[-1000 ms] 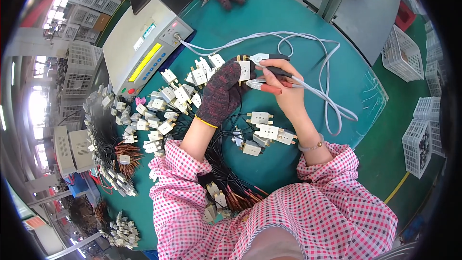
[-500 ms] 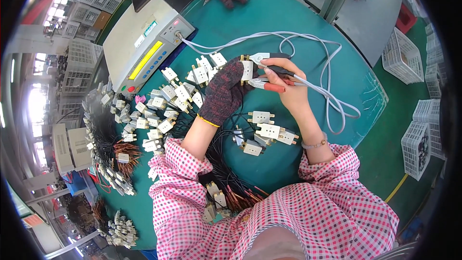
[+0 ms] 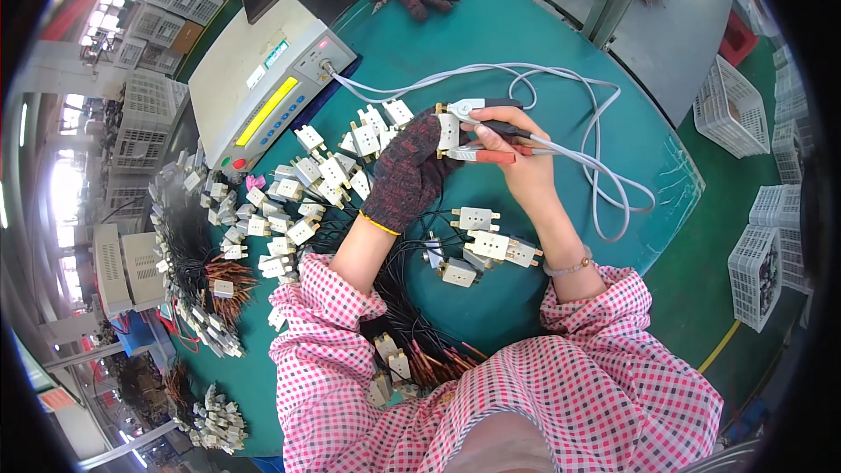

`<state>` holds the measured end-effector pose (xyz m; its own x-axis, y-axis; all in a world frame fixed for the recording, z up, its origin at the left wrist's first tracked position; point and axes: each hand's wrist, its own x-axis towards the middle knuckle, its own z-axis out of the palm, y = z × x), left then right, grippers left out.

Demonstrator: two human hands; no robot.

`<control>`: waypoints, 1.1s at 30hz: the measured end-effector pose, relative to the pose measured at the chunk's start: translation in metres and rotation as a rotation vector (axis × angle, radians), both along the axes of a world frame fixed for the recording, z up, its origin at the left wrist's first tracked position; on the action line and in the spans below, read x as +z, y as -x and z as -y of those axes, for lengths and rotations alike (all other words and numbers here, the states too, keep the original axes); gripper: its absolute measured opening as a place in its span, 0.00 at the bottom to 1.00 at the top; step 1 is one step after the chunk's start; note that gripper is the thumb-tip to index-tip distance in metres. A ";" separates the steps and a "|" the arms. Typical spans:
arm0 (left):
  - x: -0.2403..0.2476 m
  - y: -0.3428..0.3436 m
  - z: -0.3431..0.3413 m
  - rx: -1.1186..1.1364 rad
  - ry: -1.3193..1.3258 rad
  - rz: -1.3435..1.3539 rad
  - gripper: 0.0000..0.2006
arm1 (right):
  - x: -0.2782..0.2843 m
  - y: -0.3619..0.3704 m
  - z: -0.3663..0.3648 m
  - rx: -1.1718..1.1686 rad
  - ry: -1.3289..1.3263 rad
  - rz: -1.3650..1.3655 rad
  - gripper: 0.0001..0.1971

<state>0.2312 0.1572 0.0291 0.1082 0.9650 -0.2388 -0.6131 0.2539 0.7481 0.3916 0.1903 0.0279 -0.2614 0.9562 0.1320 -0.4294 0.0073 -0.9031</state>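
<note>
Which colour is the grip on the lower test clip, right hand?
The lower clip grip is red, clearest in the head view.

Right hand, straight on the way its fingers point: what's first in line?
Past the clips it holds, the right hand would probably meet the white block first, with the gloved left hand beyond. Depth is unclear from this view, so treat that as likely.

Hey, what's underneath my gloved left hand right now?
White blocks and black cables show beside your left hand, over the green tabletop. Directly beneath it, the view is covered, so I can't tell what lies there.
</note>
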 end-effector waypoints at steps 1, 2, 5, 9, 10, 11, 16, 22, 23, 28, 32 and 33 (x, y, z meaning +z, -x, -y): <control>-0.002 -0.002 -0.001 0.008 -0.006 0.012 0.16 | 0.001 -0.001 0.000 0.009 0.026 -0.011 0.08; -0.002 -0.002 -0.001 0.010 -0.005 0.011 0.16 | 0.001 -0.002 0.000 0.019 0.052 -0.021 0.08; -0.003 -0.001 -0.002 -0.034 -0.087 -0.140 0.17 | 0.000 -0.003 -0.001 0.027 0.027 -0.004 0.08; -0.001 -0.002 -0.003 -0.022 -0.003 0.078 0.18 | -0.004 -0.002 -0.001 0.034 0.056 -0.020 0.08; 0.000 -0.003 -0.003 -0.006 -0.018 0.022 0.18 | -0.003 -0.002 -0.002 0.026 0.055 -0.028 0.08; 0.002 -0.005 -0.003 -0.002 -0.004 0.034 0.18 | -0.002 -0.002 -0.002 0.014 0.052 -0.035 0.08; 0.002 -0.004 -0.003 -0.036 -0.007 0.036 0.16 | -0.004 -0.003 -0.003 0.028 0.083 -0.060 0.08; 0.002 -0.003 -0.003 -0.065 -0.073 -0.128 0.20 | -0.006 -0.005 -0.005 0.045 0.130 -0.102 0.08; 0.007 -0.006 -0.001 -0.072 -0.218 -0.406 0.20 | -0.005 -0.006 -0.005 0.049 0.131 -0.091 0.08; 0.001 -0.005 -0.002 0.001 -0.147 -0.139 0.16 | 0.001 -0.009 -0.004 0.036 0.031 -0.055 0.09; 0.000 -0.007 -0.002 -0.014 -0.117 -0.140 0.19 | 0.000 -0.012 -0.004 -0.025 -0.035 -0.028 0.08; -0.003 -0.007 -0.001 0.001 -0.128 -0.182 0.19 | -0.001 -0.011 -0.002 -0.033 -0.051 -0.033 0.08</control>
<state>0.2382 0.1583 0.0264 0.0739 0.9888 -0.1297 -0.4653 0.1492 0.8725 0.4031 0.1928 0.0269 -0.2245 0.9559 0.1893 -0.4580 0.0679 -0.8863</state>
